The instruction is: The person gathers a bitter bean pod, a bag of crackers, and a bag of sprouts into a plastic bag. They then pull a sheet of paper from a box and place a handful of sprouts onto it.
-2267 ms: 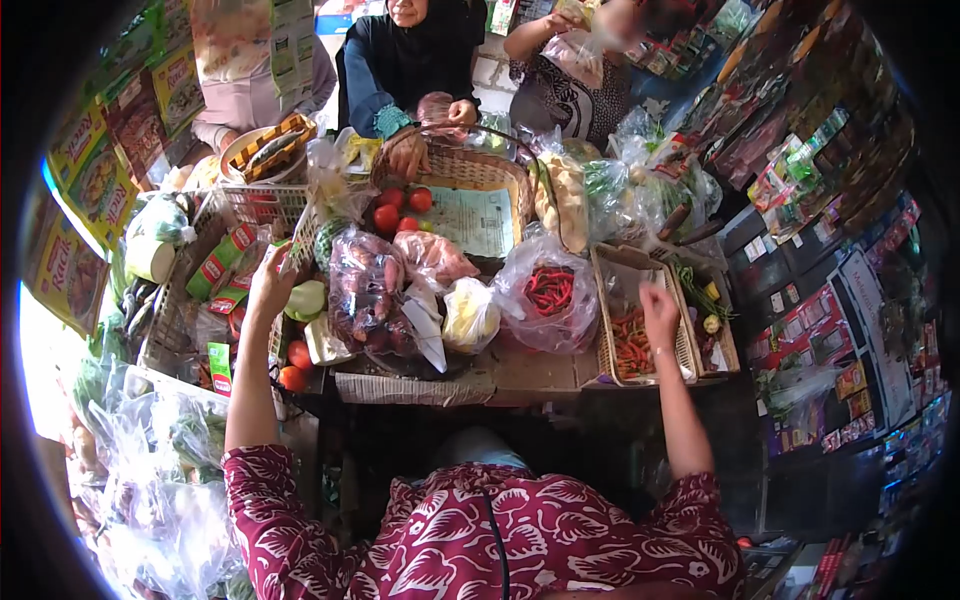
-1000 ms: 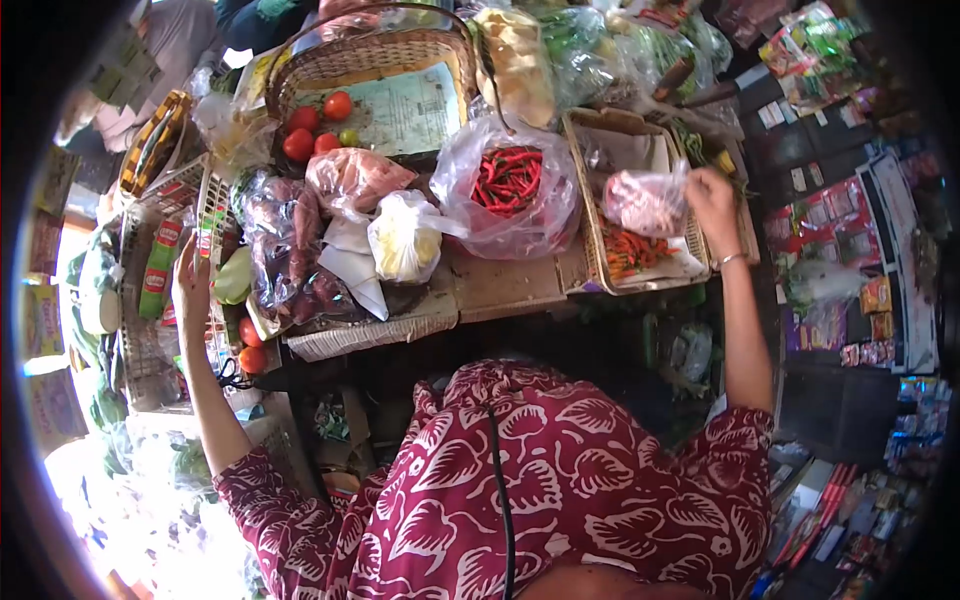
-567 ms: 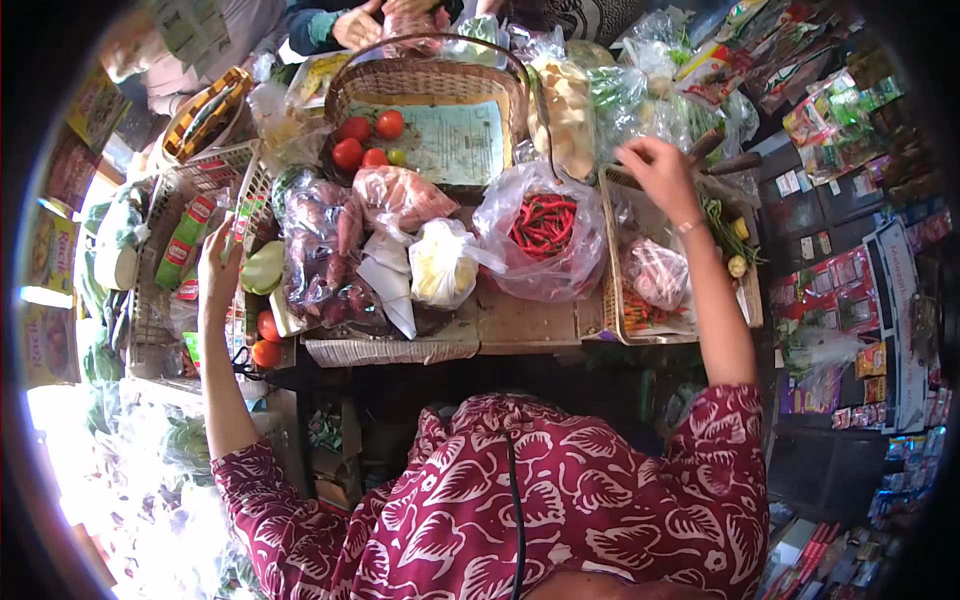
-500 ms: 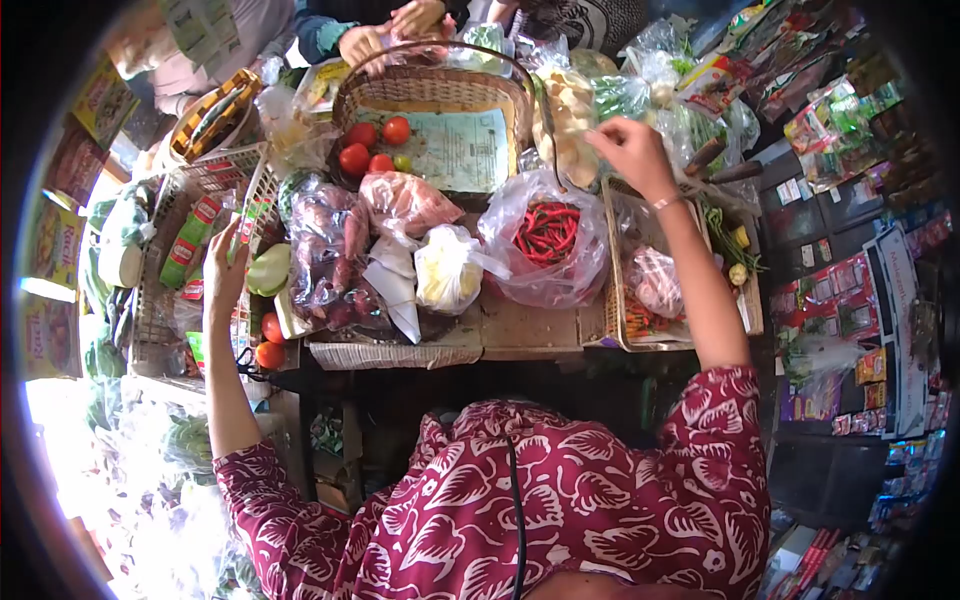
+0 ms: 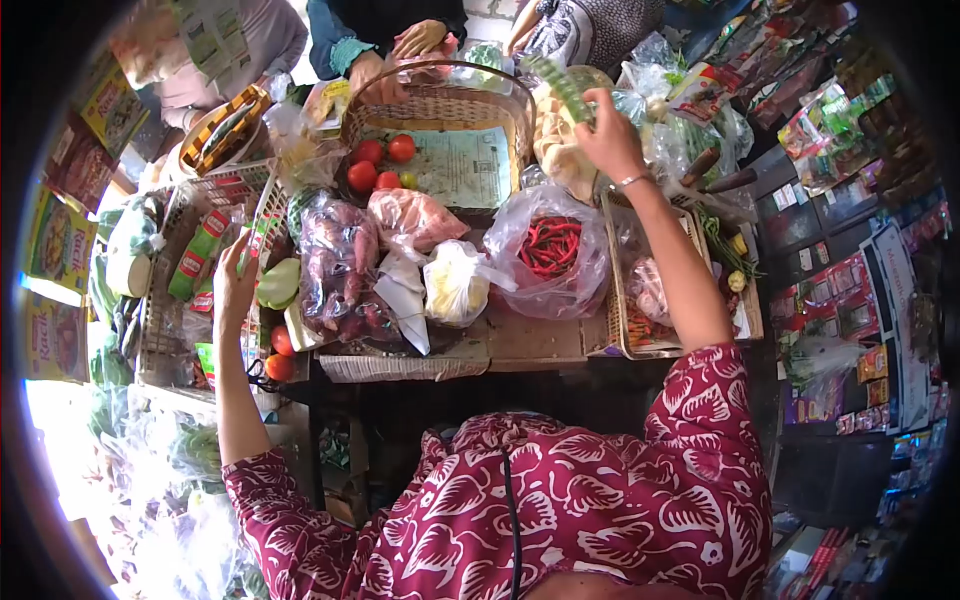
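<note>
My right hand (image 5: pixel 610 137), raised over the far right of the display, is closed on a long green vegetable (image 5: pixel 560 88) that points up and to the left. Below it lie pale tan pieces in a clear bag (image 5: pixel 558 135). My left hand (image 5: pixel 235 275) rests on the edge of a white plastic crate (image 5: pixel 262 212), fingers stretched out along it. Green packets (image 5: pixel 198 255) lie inside that crate. A pale green eggplant-like vegetable (image 5: pixel 278 284) sits just right of my left hand.
A handled wicker basket (image 5: pixel 436 88) holds several tomatoes (image 5: pixel 362 177). In front are bags of red chillies (image 5: pixel 548 246), purple tubers (image 5: pixel 338 262) and something yellow (image 5: pixel 455 285). Another person's hands (image 5: pixel 378 82) are at the basket's far rim. Hanging sachets (image 5: pixel 835 310) line the right.
My right hand has moved up and slightly left, and the long green vegetable now shows in it. My left hand stays at the crate. The other person's hands have shifted slightly.
</note>
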`<action>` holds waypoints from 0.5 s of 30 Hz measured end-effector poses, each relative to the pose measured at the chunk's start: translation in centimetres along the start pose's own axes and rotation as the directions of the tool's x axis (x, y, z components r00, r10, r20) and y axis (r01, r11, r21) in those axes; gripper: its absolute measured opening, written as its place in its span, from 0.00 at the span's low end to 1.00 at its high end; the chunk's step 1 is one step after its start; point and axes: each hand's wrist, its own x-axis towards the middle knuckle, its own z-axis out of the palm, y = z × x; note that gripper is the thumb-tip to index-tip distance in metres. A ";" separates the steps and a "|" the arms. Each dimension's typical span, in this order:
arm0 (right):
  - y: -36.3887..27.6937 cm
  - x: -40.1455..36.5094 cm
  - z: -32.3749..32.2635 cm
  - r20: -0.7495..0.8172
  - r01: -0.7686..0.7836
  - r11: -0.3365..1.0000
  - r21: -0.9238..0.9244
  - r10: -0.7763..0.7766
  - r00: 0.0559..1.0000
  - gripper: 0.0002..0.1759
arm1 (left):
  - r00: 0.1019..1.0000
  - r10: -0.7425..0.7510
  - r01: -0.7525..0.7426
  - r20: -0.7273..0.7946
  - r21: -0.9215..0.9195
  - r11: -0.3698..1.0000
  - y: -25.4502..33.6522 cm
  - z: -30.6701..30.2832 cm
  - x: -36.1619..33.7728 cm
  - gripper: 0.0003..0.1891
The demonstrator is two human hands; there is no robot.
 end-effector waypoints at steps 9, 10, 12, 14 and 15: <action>10.1 -17.2 -1.2 -0.372 0.145 0.943 0.299 -0.025 0.928 0.21 | 1.000 0.012 -0.012 0.028 0.004 1.000 -0.4 0.1 0.1 0.23; 11.6 -19.1 -0.5 -0.338 0.052 0.971 0.235 0.031 0.941 0.22 | 1.000 0.014 -0.014 0.027 -0.004 1.000 0.1 0.1 0.1 0.23; 12.1 -21.8 -0.5 -0.143 -0.202 0.946 0.254 0.243 0.959 0.22 | 0.999 0.020 -0.020 0.033 -0.006 1.000 0.1 0.1 -0.1 0.23; 12.8 -22.7 0.0 0.046 -0.446 0.866 0.225 0.447 0.893 0.22 | 0.999 0.025 -0.025 0.032 -0.004 1.000 -0.5 0.3 0.1 0.24; 13.5 -22.6 0.7 -0.127 -0.273 0.953 0.135 0.290 0.949 0.23 | 0.999 0.032 -0.032 0.033 -0.002 0.999 -0.5 0.4 0.1 0.24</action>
